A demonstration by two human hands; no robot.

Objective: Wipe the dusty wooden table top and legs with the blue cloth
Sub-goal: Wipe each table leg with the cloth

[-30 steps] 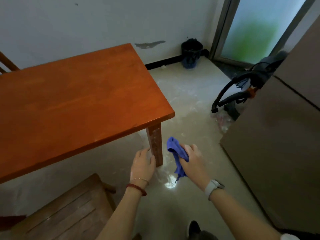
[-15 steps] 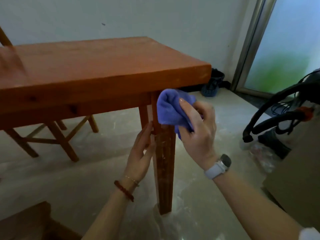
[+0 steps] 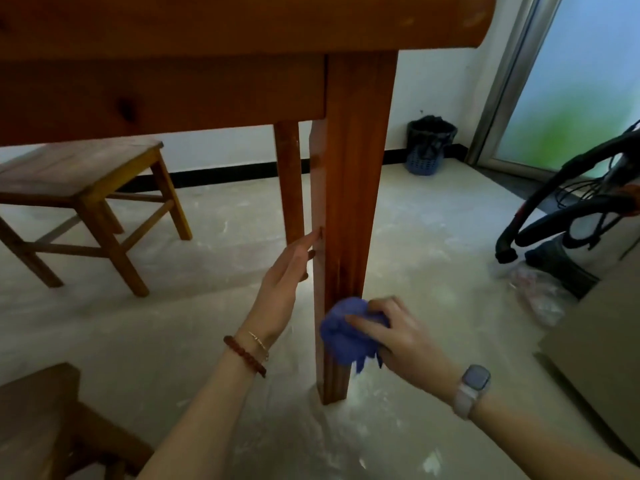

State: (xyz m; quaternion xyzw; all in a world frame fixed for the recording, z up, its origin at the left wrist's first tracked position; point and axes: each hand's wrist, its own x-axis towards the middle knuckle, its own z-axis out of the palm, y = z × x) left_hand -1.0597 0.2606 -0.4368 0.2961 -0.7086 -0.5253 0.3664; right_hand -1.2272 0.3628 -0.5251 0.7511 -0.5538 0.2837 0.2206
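The blue cloth [image 3: 348, 332] is bunched against the near table leg [image 3: 349, 220], low down by the pale floor [image 3: 415, 237]. The right hand [image 3: 398, 336] closes around it, fingers curled over the wad. The left hand [image 3: 285, 284] is flat and open, fingertips touching the leg's left edge (higher up). By the far wall, a blue waste basket [image 3: 429, 147] holds a dark bag.

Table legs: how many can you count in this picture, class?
2. The near leg stands in front, with the cloth pressed low against it; the far leg shows just behind, to its left. Others may be out of view.
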